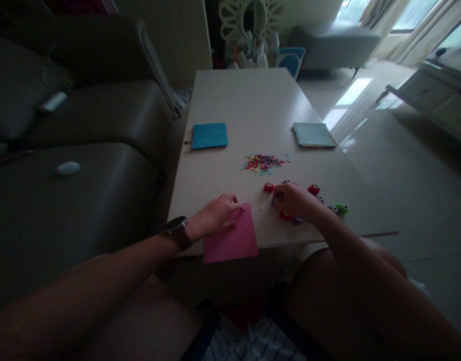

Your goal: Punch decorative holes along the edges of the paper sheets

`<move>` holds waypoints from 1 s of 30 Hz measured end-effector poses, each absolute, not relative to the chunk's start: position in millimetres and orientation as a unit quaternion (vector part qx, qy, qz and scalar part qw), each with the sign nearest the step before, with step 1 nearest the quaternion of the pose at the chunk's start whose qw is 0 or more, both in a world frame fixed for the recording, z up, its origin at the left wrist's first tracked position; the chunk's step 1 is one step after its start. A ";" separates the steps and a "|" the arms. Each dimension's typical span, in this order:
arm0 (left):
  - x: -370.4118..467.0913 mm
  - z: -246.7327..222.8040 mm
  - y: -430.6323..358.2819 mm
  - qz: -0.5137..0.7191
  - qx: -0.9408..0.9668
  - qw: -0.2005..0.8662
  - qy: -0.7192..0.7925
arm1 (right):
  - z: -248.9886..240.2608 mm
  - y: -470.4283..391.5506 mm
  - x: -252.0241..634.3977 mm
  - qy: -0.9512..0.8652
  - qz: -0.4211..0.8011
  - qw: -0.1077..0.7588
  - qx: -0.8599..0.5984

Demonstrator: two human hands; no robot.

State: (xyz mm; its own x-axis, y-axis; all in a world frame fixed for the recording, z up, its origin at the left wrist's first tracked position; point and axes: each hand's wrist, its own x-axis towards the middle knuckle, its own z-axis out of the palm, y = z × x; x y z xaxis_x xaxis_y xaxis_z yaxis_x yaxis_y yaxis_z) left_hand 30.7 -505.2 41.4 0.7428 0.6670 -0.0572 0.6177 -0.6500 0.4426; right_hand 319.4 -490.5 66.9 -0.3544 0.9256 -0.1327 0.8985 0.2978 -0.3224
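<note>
A sheet of pink paper (234, 243) lies at the near edge of the white table, its lower end jutting past the edge. My left hand (217, 213), with a watch on the wrist, rests on the sheet with its fingers spread. To the right, my right hand (295, 200) has its fingers closed on a small purple craft punch (277, 200), partly hidden by them. Around that hand stand several more small punches: a red punch (268, 187) on its left, another red punch (313, 189) behind it, and a green punch (342, 208) farther right.
Beyond my hands is a heap of colourful confetti bits (263, 164) on the table (249, 98). A blue pad (210, 136) lies at the left edge and a pale notebook (314, 135) at the right. A dark sofa (91, 175) stands to the left.
</note>
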 end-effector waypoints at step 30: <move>28.5 56.0 -506.7 0.023 0.890 0.275 0.364 | 59.1 -486.8 306.2 -0.822 0.179 0.157 -0.517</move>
State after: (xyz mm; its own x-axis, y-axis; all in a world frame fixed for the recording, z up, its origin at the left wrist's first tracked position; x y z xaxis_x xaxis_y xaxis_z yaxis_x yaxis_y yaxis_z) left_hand 28.5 -506.7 56.0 0.7346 0.6598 -0.1584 0.6339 -0.5841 0.5069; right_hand 306.2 -486.8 59.1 -0.4158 0.9065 0.0735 0.7939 0.4012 -0.4568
